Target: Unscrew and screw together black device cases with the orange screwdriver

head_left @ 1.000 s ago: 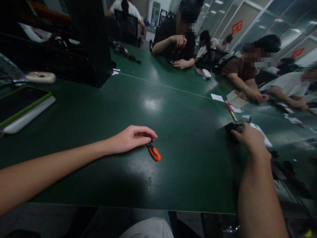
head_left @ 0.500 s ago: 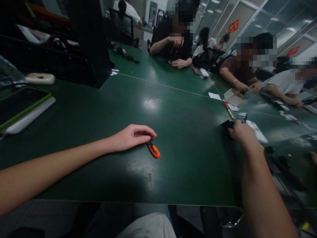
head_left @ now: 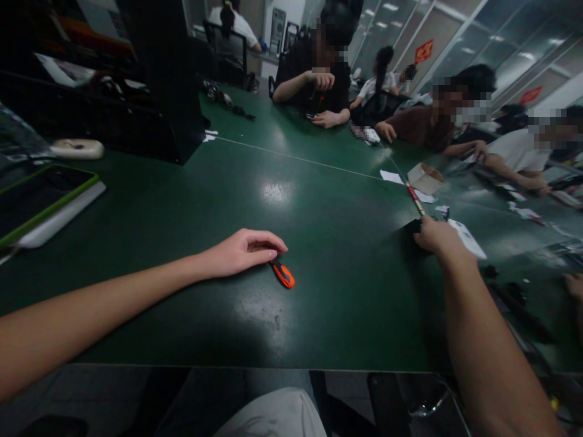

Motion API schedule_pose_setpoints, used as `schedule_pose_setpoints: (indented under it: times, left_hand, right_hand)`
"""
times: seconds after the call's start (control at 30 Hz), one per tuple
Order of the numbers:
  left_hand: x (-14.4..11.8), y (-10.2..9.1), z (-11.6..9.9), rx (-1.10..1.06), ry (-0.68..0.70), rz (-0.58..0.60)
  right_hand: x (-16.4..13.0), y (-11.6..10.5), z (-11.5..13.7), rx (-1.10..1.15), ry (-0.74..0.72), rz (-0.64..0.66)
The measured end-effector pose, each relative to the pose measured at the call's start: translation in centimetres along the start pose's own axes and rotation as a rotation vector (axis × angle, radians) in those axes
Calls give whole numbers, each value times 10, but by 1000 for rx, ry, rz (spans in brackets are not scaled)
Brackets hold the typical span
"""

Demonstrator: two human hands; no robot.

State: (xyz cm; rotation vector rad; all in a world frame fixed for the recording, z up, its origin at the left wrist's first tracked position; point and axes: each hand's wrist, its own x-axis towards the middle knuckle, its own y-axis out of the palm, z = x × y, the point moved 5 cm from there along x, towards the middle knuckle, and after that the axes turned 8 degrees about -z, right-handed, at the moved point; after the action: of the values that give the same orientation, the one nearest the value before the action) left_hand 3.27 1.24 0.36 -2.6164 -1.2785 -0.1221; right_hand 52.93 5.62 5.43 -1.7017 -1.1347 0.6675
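Orange-and-black tool point(head_left: 283, 274) on dark green table point(head_left: 319, 243) (small box point(head_left: 423, 178) perhaps tan).

Two hands of the person wearing the camera lie on one green table point(head_left: 319, 200): the left hand point(head_left: 239, 252) and the right hand point(head_left: 437, 238). There is one orange-handled tool point(head_left: 283, 274), one small black object point(head_left: 413, 226), one red-and-white pen point(head_left: 415, 199), one small cardboard box point(head_left: 424, 178), and one green-edged tablet point(head_left: 43, 197). At least six other people sit around, three of them at the table's far and right sides; small paper scraps near the box are too blurred to count.
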Motion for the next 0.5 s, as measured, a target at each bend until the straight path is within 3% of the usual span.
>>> schedule_pose_setpoints:
  times: [0.1,0.33,0.5]
  left_hand:
    - [-1,1,-3,33,69,7]
    - [-11,14,-21,366,438,86]
    - [-17,21,-25,508,537,180]
  right_hand:
    - [-6,-3,3,-2,-9,-16]
    - [-37,-4,-2,8,10,-138]
    - [-43,-5,-14,7,39,-151]
